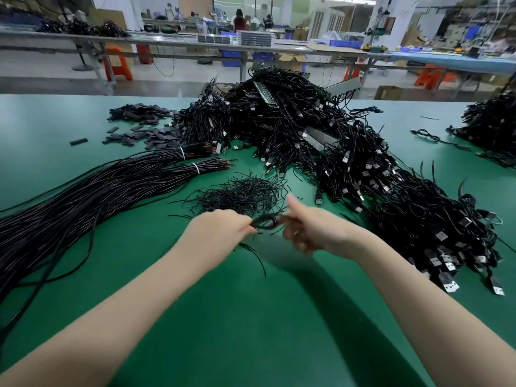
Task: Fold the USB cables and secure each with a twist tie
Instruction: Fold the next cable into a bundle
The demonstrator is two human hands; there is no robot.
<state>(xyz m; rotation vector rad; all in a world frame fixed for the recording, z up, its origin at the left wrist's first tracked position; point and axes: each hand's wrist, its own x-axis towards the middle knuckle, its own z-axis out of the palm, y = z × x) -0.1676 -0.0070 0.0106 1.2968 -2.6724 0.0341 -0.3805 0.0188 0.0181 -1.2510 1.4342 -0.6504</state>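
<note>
Gripping a folded USB cable (265,221) between them, the left hand (220,229) and the right hand (312,233) hold it just above the green desk (251,317), near its middle. The right hand is blurred, thumb raised, fingers curled on the cable's end. Loose twist ties (240,195) lie just beyond, with tied cables (391,191) heaped toward the right edge and straight cable bundles (83,196) toward the left.

The room was a large workshop with bright light from above. Beyond the green table (69,129) stood long grey workbenches (167,41), orange stools (118,64) and blue crates (231,55) under them. The floor (42,65) was pale grey.
</note>
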